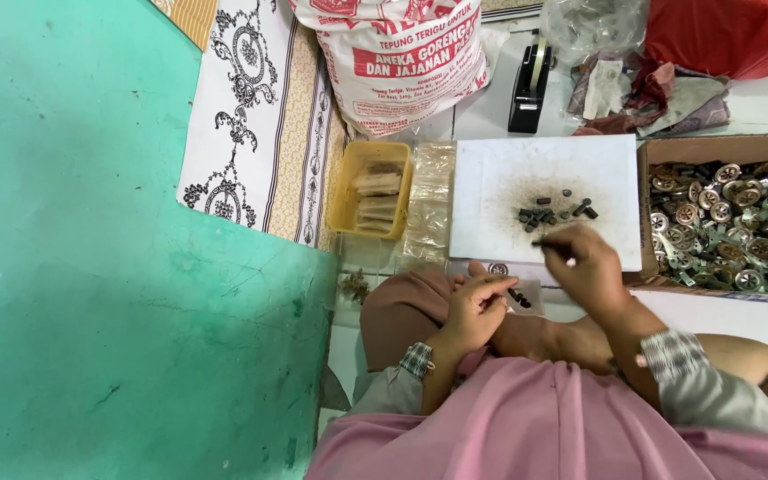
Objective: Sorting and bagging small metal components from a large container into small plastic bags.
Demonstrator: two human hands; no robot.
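The right hand (587, 262) hovers over the near edge of the white board (491, 222), fingers pinched shut on a thin dark stick (551, 244) just below the heap of small black pellets (555, 212) at the board's middle. The left hand (473, 311), nearer the body, curls loosely around a small clear bag (523, 298) holding a few pellets. A cardboard box of metal discs (731, 227) sits against the board's right edge, a yellow tray (368, 191) to its left.

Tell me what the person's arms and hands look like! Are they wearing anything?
Both hands are bare, with no gloves. The left hand and right hand come out of light grey sleeves. Each sleeve ends in a checked cuff in grey and white. A pink cloth drapes over the upper arms. I can't make out any rings or a watch.
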